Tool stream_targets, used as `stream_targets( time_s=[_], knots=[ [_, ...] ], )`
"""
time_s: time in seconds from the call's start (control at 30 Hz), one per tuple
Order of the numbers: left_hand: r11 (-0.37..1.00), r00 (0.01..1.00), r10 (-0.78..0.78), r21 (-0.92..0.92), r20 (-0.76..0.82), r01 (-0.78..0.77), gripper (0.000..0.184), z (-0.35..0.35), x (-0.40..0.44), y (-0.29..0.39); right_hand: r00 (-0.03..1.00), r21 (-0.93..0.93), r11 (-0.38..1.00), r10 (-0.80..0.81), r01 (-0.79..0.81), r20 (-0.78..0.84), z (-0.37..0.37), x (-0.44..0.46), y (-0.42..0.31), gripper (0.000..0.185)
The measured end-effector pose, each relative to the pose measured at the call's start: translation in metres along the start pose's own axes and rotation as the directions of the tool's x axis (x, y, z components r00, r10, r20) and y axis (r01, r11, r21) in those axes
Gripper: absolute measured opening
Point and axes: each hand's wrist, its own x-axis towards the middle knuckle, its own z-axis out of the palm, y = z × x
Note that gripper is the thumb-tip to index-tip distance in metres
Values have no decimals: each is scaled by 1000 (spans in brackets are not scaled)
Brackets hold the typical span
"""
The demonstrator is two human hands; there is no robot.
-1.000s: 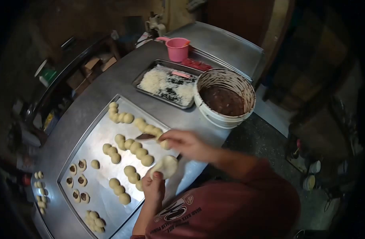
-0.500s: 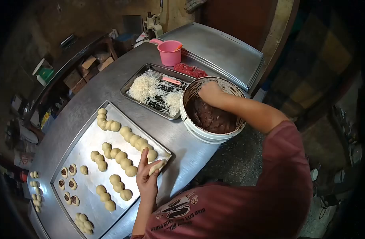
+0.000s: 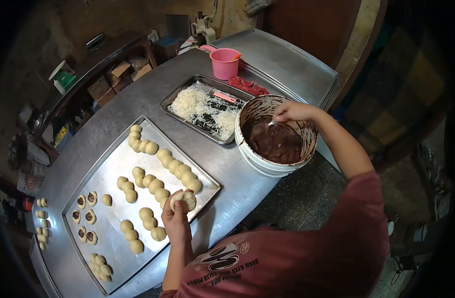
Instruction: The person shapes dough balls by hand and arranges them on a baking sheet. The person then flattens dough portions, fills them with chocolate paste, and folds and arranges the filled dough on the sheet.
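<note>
My left hand (image 3: 176, 223) pinches a flattened round of dough (image 3: 185, 200) above the right edge of a metal baking tray (image 3: 105, 171). Over a white bucket (image 3: 259, 166), my right hand (image 3: 292, 111) is closed on the handle of a spoon (image 3: 272, 123). The spoon's lower end is at the thick chocolate filling (image 3: 277, 144), which is also smeared up the bucket's inner wall. Rows of pale dough balls (image 3: 157, 186) lie on the tray, many touching. At its left side are several dough pieces with dark filling (image 3: 90, 217) in their centers.
Behind the baking tray, a dark tray (image 3: 166, 106) holds grated cheese (image 3: 190, 103) and a pink-handled grater (image 3: 224, 96). A pink dipper (image 3: 224, 65), a crumpled red item (image 3: 248, 87) and stacked metal sheets (image 3: 287, 57) stand farther back. More dough balls (image 3: 40, 231) lie at far left.
My right hand has risen from deep inside the bucket toward its rim, and the spoon now shows. My left hand has turned, so the dough's flat face is visible. The view has shifted slightly.
</note>
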Motion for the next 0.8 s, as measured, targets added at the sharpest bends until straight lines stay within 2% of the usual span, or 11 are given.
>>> stream_targets(
  time_s=[0.1, 0.2, 0.37, 0.4, 0.47, 0.53, 0.57, 0.63, 0.67, 0.73, 0.8],
  knots=[
    [999, 999, -45, 20, 16, 45, 24, 1, 3, 2, 985, 332, 942, 0, 59, -173, 21, -33, -48, 14],
    [985, 984, -174, 18, -23, 174, 25, -3, 4, -6, 948, 683, 719, 111, 131, -299, 83, -49, -102, 19],
    [956, 958, -284, -85, -25, 281, 23, 25, -12, 12, 568, 47, 854, -303, 519, -765, 222, 0, -174, 22],
    [972, 974, -224, -59, 20, 225, 22, 16, -11, -2, 584, 61, 829, -338, 556, -738, 239, 8, -177, 22],
    [991, 989, -130, 26, -73, 132, 21, 12, -30, 0, 421, -231, 796, -513, 559, -749, 274, 28, -183, 25],
    [995, 991, -73, 59, -112, 80, 21, -17, -35, 6, 354, -332, 760, -581, 559, -732, 288, 40, -190, 26],
    [994, 996, -63, 89, -63, 68, 21, -30, -38, 7, 365, -310, 730, -606, 609, -707, 294, 45, -196, 26],
    [987, 995, -71, 147, 71, 60, 21, -51, -43, 8, 613, 204, 688, -422, 696, -668, 301, 48, -208, 22],
    [990, 989, -139, 29, 45, 137, 21, -59, -48, 18, 626, 216, 682, -435, 698, -647, 303, 47, -216, 22],
    [974, 979, -204, -99, 29, 205, 22, -82, -55, 39, 843, 585, 620, -272, 523, -465, 298, 48, -231, 19],
    [800, 972, -233, -576, -35, 171, 24, -110, -64, 57, 970, 842, 480, -130, 245, -208, 293, 51, -242, 16]
  ],
)
